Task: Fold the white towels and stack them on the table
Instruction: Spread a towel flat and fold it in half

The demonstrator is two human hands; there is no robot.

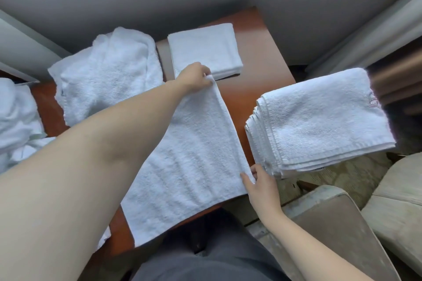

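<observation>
Towel (189, 155), white, lies spread flat at the centre of the reddish-brown table (258, 80), its near end overhanging the table edge toward 6 o'clock. Its right-hand edge is doubled over into a narrow fold. Left hand (194, 77) reaches across to 12 o'clock; its fingers are closed in a pinch on the far corner of that folded edge. Right hand (260, 180), at 4 o'clock from the towel's centre, pinches the near corner of the same edge between thumb and fingers.

Folded towel (205, 50) sits at 12 o'clock, just beyond the left hand. Unfolded towels (107, 73) are heaped at 10 o'clock, and a second loose pile (16, 112) lies at 9 o'clock on the frame edge. Tall stack of folded towels (324, 121) stands at 3 o'clock, just beside the right hand. Upholstered chair (338, 223) appears at 5 o'clock.
</observation>
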